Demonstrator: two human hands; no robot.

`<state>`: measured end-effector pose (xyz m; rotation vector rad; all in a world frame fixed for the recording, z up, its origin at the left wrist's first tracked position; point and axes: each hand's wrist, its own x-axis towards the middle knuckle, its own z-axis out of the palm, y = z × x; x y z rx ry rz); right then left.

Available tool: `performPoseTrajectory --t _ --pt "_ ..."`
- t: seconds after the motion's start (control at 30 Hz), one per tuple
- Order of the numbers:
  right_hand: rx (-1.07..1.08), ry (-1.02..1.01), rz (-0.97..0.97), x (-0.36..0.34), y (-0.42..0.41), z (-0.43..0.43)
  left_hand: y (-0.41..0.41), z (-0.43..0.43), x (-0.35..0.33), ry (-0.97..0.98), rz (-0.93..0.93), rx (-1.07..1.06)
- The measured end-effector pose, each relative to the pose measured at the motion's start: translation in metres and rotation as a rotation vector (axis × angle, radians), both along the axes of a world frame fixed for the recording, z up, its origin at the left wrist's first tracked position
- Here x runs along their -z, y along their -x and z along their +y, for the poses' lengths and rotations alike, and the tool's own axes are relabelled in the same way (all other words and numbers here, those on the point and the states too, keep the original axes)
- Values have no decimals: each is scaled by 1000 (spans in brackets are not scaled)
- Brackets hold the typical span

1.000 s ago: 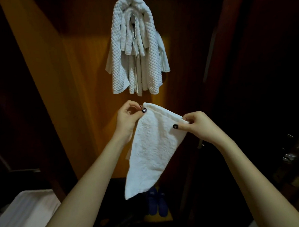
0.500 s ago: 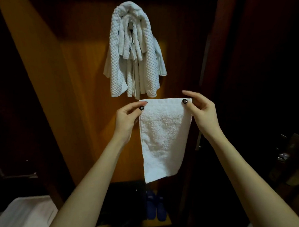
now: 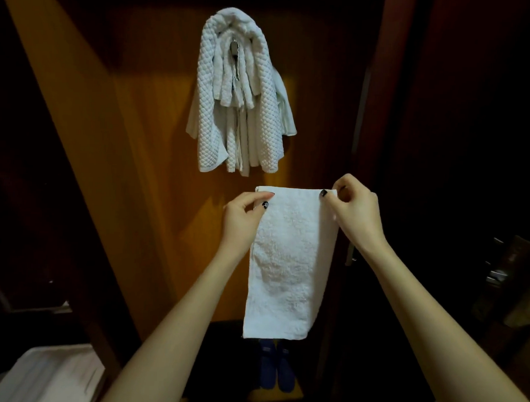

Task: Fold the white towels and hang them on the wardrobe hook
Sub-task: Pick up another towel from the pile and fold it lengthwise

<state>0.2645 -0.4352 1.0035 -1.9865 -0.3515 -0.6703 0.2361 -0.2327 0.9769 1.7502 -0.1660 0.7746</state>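
Observation:
A white terry towel [image 3: 288,268], folded into a long narrow strip, hangs straight down in front of me. My left hand [image 3: 241,218] pinches its top left corner and my right hand [image 3: 355,214] pinches its top right corner, so the top edge is level. Above it, a bundle of white towels [image 3: 238,93] hangs from the wardrobe hook [image 3: 234,46], which shows only as a small metal piece between the folds. The held towel's top edge is just below that bundle and does not touch it.
The orange-brown wardrobe panel [image 3: 156,153] stands behind the towels. A pair of dark blue slippers [image 3: 276,368] lies on the wardrobe floor below. White bedding [image 3: 46,373] shows at the bottom left. A dark door with a metal handle [image 3: 494,274] is on the right.
Both hands have lifted and levelled the towel's top edge. The towel, slanted and drooping a second ago, now hangs straight as a neat strip, a little closer to the hanging bundle.

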Motion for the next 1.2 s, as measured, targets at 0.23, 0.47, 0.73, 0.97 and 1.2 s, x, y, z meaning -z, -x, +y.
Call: performPoseTrajectory --t 0.23,0.47,0.73,0.97,1.2 --pt "-135 -44 -36 0 20 16 8 -25 3 -224 -86 -171" --pt "-420 -41 157 -9 26 14 22 -29 6 -161 -179 12" --pt "-366 149 -41 -24 31 20 29 -21 2 109 -57 219" --pt "-257 236 -75 -33 26 33 26 -22 0 244 -54 273" --pt "-288 156 73 -22 22 29 21 -15 -1 320 -76 267"
